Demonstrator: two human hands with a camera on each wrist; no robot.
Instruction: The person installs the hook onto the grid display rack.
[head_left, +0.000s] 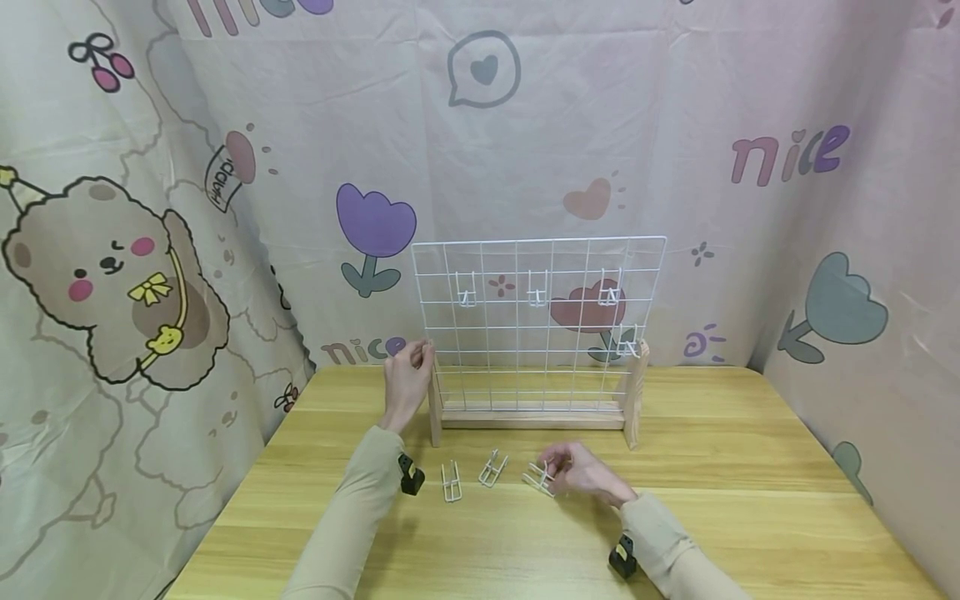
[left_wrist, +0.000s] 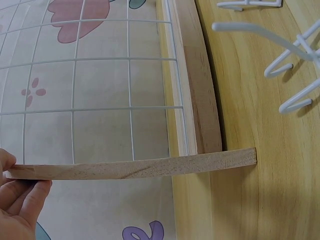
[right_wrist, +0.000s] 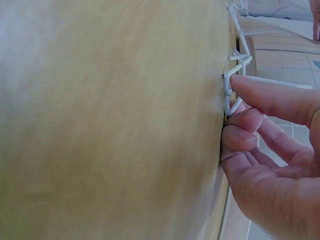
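Note:
A white wire grid (head_left: 525, 325) stands upright between wooden side posts, several white hooks hanging on it. My left hand (head_left: 407, 379) pinches the top of the left wooden post (head_left: 436, 408); in the left wrist view, fingers (left_wrist: 32, 205) and thumb lie on either side of that post (left_wrist: 115, 169). On the table, my right hand (head_left: 581, 471) has its thumb and fingers at a white wire hook (head_left: 538, 479). The right wrist view shows the thumb against this hook (right_wrist: 228, 92), with the other fingers curled beside it (right_wrist: 245, 135).
Two more loose white hooks, one (head_left: 451, 482) at the left and one (head_left: 492, 469) in the middle, lie on the wooden table (head_left: 525, 550) in front of the grid. A patterned curtain (head_left: 510, 167) hangs behind and at both sides.

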